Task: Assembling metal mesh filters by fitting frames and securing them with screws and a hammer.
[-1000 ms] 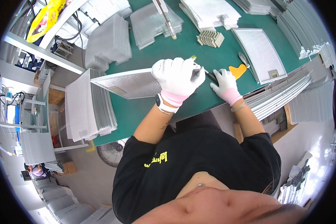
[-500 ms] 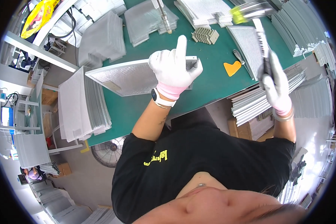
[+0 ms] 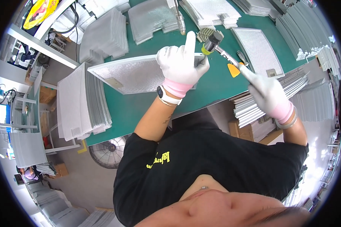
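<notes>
In a white glove with a pink cuff, my left hand [image 3: 180, 68] grips the upper right corner of a framed silver mesh panel [image 3: 134, 73], which stands on edge on the green table [image 3: 201, 96]. The index finger points away from me and the thumb is along the frame's end. My right hand [image 3: 267, 92], gloved alike, is closed around the handle of a mallet [image 3: 228, 56]. The mallet's black and yellow-green head is at the frame's right end, beside my left thumb; whether it touches is unclear. A stack of small metal pieces [image 3: 204, 34] lies just beyond the head.
An orange scraper [image 3: 233, 71] and a grey-handled tool [image 3: 241, 56] lie near the mallet handle. Another framed mesh panel [image 3: 258, 49] lies flat at right. Mesh sheet stacks [image 3: 106, 36] line the far side and left. A metal rod-shaped tool [image 3: 180, 22] hangs above the table.
My right hand has swung the mallet down and left, bringing its head from the far right to the frame's end. My left hand keeps its grip on the panel.
</notes>
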Available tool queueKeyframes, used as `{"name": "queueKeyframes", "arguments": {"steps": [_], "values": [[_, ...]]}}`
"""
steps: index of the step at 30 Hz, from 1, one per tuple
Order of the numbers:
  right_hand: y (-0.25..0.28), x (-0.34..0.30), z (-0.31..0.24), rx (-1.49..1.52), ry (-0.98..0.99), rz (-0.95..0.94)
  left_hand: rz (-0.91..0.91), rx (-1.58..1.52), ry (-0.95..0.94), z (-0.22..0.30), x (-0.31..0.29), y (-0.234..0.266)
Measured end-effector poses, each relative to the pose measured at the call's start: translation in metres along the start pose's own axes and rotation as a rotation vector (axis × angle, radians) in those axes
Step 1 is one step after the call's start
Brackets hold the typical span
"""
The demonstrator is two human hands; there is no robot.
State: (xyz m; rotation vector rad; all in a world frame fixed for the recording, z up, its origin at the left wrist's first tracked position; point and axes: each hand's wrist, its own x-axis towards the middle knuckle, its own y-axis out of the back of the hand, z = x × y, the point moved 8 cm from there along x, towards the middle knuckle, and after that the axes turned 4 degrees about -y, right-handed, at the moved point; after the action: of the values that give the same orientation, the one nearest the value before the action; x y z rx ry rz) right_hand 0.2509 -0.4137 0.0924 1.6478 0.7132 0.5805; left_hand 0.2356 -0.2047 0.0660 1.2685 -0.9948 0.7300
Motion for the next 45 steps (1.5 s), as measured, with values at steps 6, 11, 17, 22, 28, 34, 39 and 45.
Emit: {"name": "queueKeyframes", "arguments": {"steps": [6,11,17,22,28,34,39,45], "values": [[-0.003,0.003,0.024,0.447,0.031,0.323,-0.019,-0.023,-0.009,-0.001,-0.003,0.005],[-0.008,-0.016,0.035,0.766,0.08,0.559,-0.064,-0.111,-0.049,-0.005,-0.002,0.013],[0.008,0.001,0.004,0.24,0.22,0.308,-0.166,-0.161,-0.04,-0.01,-0.004,0.018],[-0.032,0.01,0.043,0.711,-0.166,0.22,-0.505,-0.353,-0.218,-0.023,0.009,0.022],[-0.148,0.041,0.066,0.498,-0.127,0.074,-0.819,-0.326,-0.416,-0.054,0.022,0.014],[-0.202,0.057,0.054,0.263,-0.185,0.212,-0.833,-0.403,-0.308,-0.066,0.017,0.001],[-0.203,0.071,0.05,0.156,-0.193,0.267,-0.646,-0.264,-0.434,-0.066,0.015,0.0],[-0.186,0.084,0.04,0.211,-0.048,0.293,-0.853,-0.127,-0.41,-0.073,0.013,-0.017]]}}
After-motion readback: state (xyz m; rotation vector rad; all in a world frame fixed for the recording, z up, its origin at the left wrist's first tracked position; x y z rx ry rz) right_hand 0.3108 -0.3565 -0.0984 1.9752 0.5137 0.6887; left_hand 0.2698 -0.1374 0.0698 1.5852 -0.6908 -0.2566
